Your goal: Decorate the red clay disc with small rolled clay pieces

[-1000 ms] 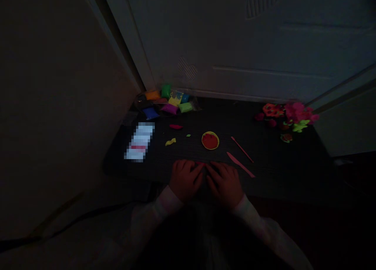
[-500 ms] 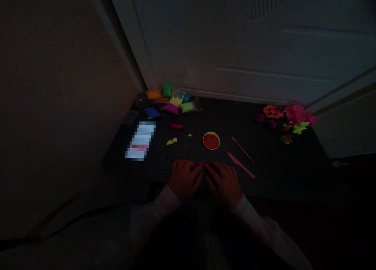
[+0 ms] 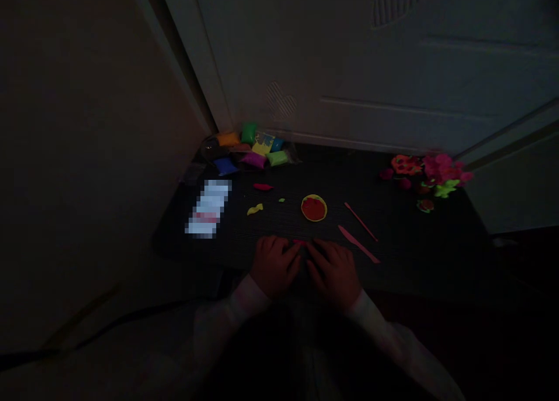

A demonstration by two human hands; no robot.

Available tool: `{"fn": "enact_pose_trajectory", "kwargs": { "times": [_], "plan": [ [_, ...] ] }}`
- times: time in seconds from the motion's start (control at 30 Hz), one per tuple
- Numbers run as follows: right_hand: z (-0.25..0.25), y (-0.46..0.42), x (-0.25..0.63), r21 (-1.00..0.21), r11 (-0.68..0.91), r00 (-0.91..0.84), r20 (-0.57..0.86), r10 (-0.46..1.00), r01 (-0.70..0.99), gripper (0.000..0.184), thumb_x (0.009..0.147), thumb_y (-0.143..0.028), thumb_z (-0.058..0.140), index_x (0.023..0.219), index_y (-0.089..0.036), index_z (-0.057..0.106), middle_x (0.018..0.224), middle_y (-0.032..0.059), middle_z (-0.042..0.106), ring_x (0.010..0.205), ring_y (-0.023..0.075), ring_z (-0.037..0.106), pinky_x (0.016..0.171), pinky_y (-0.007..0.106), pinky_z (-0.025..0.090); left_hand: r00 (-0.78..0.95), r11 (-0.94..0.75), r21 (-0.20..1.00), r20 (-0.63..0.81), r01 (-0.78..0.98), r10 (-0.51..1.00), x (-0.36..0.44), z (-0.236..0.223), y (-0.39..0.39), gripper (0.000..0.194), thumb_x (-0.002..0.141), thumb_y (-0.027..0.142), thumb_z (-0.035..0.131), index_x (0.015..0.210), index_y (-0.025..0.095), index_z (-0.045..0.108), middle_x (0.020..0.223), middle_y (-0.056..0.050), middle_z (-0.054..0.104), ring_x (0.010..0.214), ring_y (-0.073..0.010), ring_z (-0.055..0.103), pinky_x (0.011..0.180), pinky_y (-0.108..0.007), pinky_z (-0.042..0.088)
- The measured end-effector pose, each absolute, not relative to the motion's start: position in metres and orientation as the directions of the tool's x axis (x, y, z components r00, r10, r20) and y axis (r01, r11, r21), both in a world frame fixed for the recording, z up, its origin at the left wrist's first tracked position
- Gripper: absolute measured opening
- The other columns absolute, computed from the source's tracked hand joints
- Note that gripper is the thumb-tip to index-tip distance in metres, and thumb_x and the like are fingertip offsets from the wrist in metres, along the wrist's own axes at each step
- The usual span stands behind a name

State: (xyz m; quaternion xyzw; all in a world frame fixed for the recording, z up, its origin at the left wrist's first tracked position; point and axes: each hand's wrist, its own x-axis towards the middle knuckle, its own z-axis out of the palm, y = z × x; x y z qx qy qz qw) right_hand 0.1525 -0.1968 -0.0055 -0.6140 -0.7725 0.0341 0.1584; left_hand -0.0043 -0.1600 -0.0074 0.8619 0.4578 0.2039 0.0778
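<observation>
In the dim light, a small strip of pink modelling clay (image 3: 299, 242) lies at the near side of the dark table, between my fingertips. My left hand (image 3: 274, 265) rests palm down at its left end, fingers stretched forward and the index fingertip touching the clay. From the other side my right hand (image 3: 334, 270) lies in the same way, its index fingertip at the right end of the strip. Parts of the clay may be hidden under the fingers. Just beyond is a round red clay disc with a yellow rim (image 3: 314, 209).
A pink plastic knife (image 3: 358, 244) and a thin pink tool (image 3: 361, 222) lie right. Farther off are a yellow clay piece (image 3: 255, 209), a green bit (image 3: 282, 200) and a pink roll (image 3: 263, 187). Clay packets (image 3: 253, 159), a blurred phone-like screen (image 3: 208, 209) and colourful clay shapes (image 3: 441, 171) surround them.
The right index finger has shifted slightly to the right, so a little more of the pink clay shows. Otherwise the hands and table things stay where they were.
</observation>
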Motion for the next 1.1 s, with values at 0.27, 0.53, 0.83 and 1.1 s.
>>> {"fn": "enact_pose_trajectory", "kwargs": {
  "times": [0.27,0.53,0.83,1.1],
  "plan": [
    [-0.0055,-0.1959,0.1508,-0.24,0.241,-0.194,0.203,0.96,0.94,0.031,0.082,-0.031,0.042,0.107,-0.02,0.057,0.11,0.0083,0.056,0.099,0.022,0.045,0.081,0.038,0.031,0.483,-0.561,0.314,0.295,0.766,0.825,-0.0071,-0.0072,-0.1599,0.025,0.079,0.03,0.046,0.097,0.021,0.061,0.078,-0.005,0.054,0.077,-0.0196,0.043,0.069,-0.035,0.033],
    [-0.0037,-0.1948,0.149,-0.235,0.244,-0.204,0.181,0.962,0.941,0.032,0.082,-0.031,0.042,0.109,-0.021,0.055,0.112,0.008,0.055,0.099,0.0216,0.044,0.082,0.038,0.03,0.473,-0.548,0.312,0.287,0.776,0.833,-0.0088,-0.0069,-0.16,0.026,0.079,0.03,0.046,0.099,0.021,0.061,0.076,-0.005,0.054,0.078,-0.02,0.043,0.069,-0.035,0.033],
    [-0.0032,-0.1913,0.1432,-0.238,0.255,-0.215,0.184,0.959,0.937,0.033,0.082,-0.032,0.042,0.111,-0.022,0.054,0.115,0.0084,0.053,0.101,0.0224,0.044,0.083,0.04,0.03,0.475,-0.548,0.326,0.279,0.771,0.834,-0.0091,-0.0056,-0.1589,0.027,0.078,0.028,0.048,0.099,0.02,0.061,0.077,-0.005,0.055,0.077,-0.02,0.043,0.07,-0.036,0.033],
    [-0.0045,-0.1965,0.1519,-0.248,0.237,-0.188,0.205,0.96,0.939,0.033,0.083,-0.03,0.04,0.11,-0.018,0.054,0.112,0.0103,0.054,0.1,0.0212,0.045,0.081,0.038,0.032,0.472,-0.547,0.332,0.283,0.768,0.835,-0.0098,-0.0076,-0.1595,0.026,0.079,0.029,0.047,0.098,0.021,0.062,0.077,-0.005,0.055,0.077,-0.0199,0.043,0.069,-0.035,0.033]
  ]
}}
